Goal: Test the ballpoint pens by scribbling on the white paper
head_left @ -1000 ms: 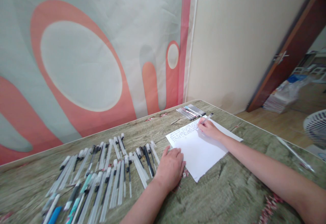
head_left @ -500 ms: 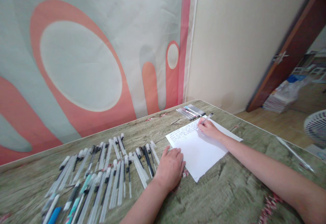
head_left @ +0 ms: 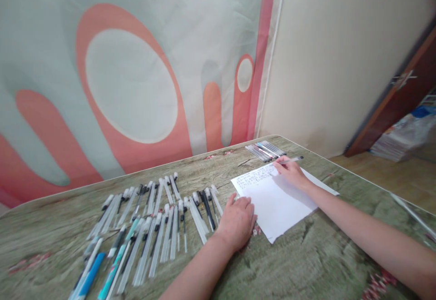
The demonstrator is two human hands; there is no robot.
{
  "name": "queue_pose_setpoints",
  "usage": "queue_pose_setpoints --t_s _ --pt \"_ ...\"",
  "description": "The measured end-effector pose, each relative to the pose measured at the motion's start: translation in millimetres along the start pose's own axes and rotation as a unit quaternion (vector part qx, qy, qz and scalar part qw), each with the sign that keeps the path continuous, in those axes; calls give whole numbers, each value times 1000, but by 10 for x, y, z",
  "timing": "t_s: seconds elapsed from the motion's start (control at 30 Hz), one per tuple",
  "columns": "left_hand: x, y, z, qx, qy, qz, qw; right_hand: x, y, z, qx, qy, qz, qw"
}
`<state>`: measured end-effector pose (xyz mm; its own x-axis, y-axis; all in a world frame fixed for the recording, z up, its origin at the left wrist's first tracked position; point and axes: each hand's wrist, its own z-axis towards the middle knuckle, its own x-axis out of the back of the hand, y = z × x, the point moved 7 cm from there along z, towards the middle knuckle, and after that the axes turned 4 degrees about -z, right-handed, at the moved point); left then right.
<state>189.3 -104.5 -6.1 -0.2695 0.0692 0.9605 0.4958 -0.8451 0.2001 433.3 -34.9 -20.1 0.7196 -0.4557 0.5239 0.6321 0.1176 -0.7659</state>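
Note:
My right hand (head_left: pixel 290 172) grips a slim pen (head_left: pixel 293 160) with a dark end, over the upper part of a white sheet of paper (head_left: pixel 284 216). Rows of small handwriting fill the sheet's upper left; the pen's tip is hidden by my fingers. My left hand (head_left: pixel 236 222) lies palm down at the paper's left edge, fingers loosely spread and holding nothing. Just left of it are clear-barrelled pens (head_left: pixel 199 220) and a black pen (head_left: pixel 208 211).
Many pens (head_left: pixel 166 234) lie in two rough rows on the wood-patterned table (head_left: pixel 51 227), among them a blue one (head_left: pixel 91 275) and a teal one (head_left: pixel 112 272). A smaller pen group (head_left: pixel 265 151) sits beyond the paper. A white stick-like object (head_left: pixel 413 216) rests near the right edge.
The camera view has swung left, so everything sits further right. The pen in my right hand now leans flatter, its dark end pointing right. My left hand stays at the paper's edge.

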Motion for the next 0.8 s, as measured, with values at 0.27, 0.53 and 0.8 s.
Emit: queue_pose_setpoints --t_s 0.27,0.53,0.8 --pt "97 17 -24 -5 9 6 1000 -824 -947 -121 94 -210 64 971" --pt "817 -359 -129 94 140 -41 985 -1749 -1455 -155 178 -286 129 933" --pt "994 -1096 -251 228 217 -186 931 -1722 -1477 -359 265 -299 104 911"
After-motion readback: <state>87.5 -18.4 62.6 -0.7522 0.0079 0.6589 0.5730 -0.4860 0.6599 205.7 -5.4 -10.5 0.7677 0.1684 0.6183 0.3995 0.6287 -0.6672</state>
